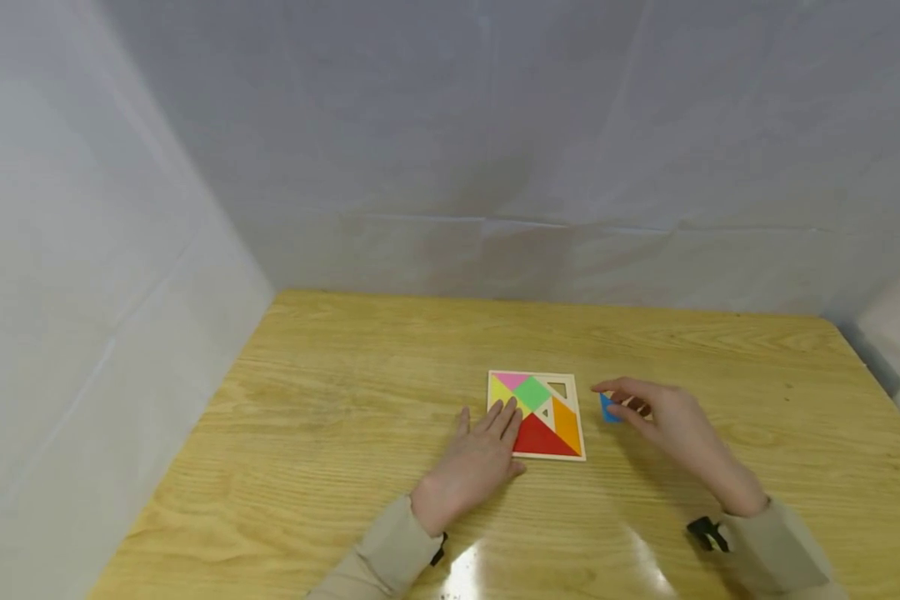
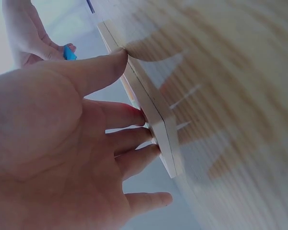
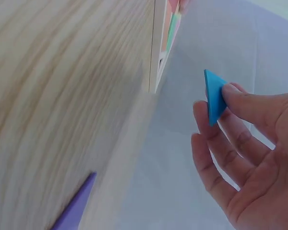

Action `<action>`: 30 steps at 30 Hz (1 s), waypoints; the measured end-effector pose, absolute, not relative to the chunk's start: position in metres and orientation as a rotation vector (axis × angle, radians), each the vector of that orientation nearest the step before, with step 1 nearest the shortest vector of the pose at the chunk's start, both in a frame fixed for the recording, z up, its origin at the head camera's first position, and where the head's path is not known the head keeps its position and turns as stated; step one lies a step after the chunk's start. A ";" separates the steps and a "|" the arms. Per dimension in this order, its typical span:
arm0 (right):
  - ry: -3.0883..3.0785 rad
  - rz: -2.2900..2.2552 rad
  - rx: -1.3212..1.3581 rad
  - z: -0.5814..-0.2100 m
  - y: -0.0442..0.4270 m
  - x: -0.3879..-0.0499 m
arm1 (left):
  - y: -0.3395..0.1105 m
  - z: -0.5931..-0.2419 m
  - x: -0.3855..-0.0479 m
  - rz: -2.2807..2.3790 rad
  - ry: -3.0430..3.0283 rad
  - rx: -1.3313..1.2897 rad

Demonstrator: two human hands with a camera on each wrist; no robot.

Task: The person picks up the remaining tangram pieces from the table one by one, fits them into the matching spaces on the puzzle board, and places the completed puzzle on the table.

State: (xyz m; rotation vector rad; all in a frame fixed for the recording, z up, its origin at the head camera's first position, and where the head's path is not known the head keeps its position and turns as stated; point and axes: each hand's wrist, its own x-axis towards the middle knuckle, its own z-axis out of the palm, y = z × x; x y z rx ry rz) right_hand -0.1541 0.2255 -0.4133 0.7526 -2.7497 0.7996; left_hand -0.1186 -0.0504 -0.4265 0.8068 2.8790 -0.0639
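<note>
A square tangram board lies on the table with pink, yellow, green, red and orange pieces set in it. Two triangular recesses show, one at the top right and a small one near the middle. My left hand rests with straight, spread fingers on the board's left side, its thumb at the near edge. To the right of the board, my right hand pinches a blue triangle piece between thumb and fingers, raised above the table. The left fingers cover part of the yellow and red pieces.
A purple piece lies on the wooden table, seen in the right wrist view; the right arm seems to hide it from the head view. Pale sheeting stands behind the table and along its sides.
</note>
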 end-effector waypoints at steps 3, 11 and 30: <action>-2.745 0.846 0.729 -0.414 0.221 -0.156 | -0.050 -0.428 -0.119 -0.059 2.879 0.803; -2.670 1.071 0.612 -0.416 0.209 -0.160 | -0.050 -0.425 -0.118 -0.053 2.881 0.801; -2.733 1.458 0.483 -0.427 0.173 -0.179 | -0.049 -0.423 -0.117 -0.088 2.897 0.798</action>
